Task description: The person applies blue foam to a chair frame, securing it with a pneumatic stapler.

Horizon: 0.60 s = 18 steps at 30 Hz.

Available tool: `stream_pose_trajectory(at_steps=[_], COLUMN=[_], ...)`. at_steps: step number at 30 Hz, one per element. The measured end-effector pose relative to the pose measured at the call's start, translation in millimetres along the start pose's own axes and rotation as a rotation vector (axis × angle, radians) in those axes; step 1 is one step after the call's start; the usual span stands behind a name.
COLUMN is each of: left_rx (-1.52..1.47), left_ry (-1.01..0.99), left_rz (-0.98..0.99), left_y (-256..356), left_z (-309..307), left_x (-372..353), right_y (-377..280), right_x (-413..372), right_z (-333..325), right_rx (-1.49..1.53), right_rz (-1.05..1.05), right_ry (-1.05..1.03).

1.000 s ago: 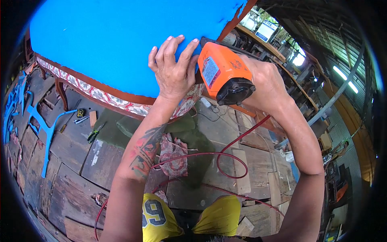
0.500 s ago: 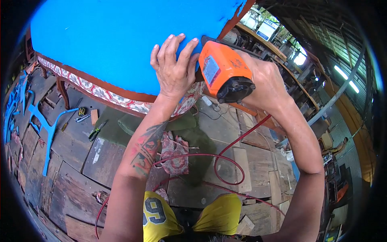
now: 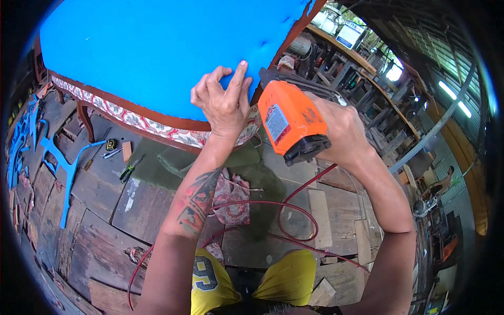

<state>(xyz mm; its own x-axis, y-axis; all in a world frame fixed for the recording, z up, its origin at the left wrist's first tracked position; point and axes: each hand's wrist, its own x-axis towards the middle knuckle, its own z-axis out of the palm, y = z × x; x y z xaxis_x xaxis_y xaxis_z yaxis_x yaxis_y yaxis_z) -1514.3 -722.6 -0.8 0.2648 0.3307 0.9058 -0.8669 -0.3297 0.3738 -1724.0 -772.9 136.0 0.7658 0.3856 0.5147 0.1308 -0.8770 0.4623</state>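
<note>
Yellow clothing point(image 3: 210, 283) with a printed number fills the bottom edge, closest to the camera. Beyond it lies a plank floor point(image 3: 94, 194), on which a red hose point(image 3: 294, 210) loops and then rises toward the right wrist. A patterned cloth scrap point(image 3: 231, 202) lies beside the loop, partly under the tattooed left forearm.

The left hand point(image 3: 223, 105) rests on the blue foam point(image 3: 157, 47) near its corner. The index finger is stretched out and pressed flat on the foam; the remaining fingers are loosely curled and grip nothing. The right hand point(image 3: 338, 131) is closed around the orange pneumatic stapler point(image 3: 287, 123), whose black nose is set against the foam's edge just beside the left hand, with its rear cap turned toward the camera.

The foam covers the top of a seat, bordered by a brown wooden frame point(image 3: 131, 110) and a patterned fabric band point(image 3: 136, 123) below it. A green cloth point(image 3: 184, 160) lies on the floor under the seat's corner. Further left on the floor are pliers point(image 3: 127, 170), a tape measure point(image 3: 111, 144) and blue offcuts point(image 3: 63, 168). Workshop benches point(image 3: 336, 68) stand in the far background under a metal roof.
</note>
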Motion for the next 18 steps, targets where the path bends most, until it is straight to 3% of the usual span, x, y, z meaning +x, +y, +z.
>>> stream_pose_trajectory(at_steps=[18], left_rx=[-0.045], left_ry=[0.014], left_rz=[0.011], left_y=[-6.3], left_z=[1.3], left_x=[-11.2], right_y=[-0.7], right_x=[0.6], right_z=[24.0], right_rx=[-0.014], right_rz=[0.014], right_ry=[-0.038])
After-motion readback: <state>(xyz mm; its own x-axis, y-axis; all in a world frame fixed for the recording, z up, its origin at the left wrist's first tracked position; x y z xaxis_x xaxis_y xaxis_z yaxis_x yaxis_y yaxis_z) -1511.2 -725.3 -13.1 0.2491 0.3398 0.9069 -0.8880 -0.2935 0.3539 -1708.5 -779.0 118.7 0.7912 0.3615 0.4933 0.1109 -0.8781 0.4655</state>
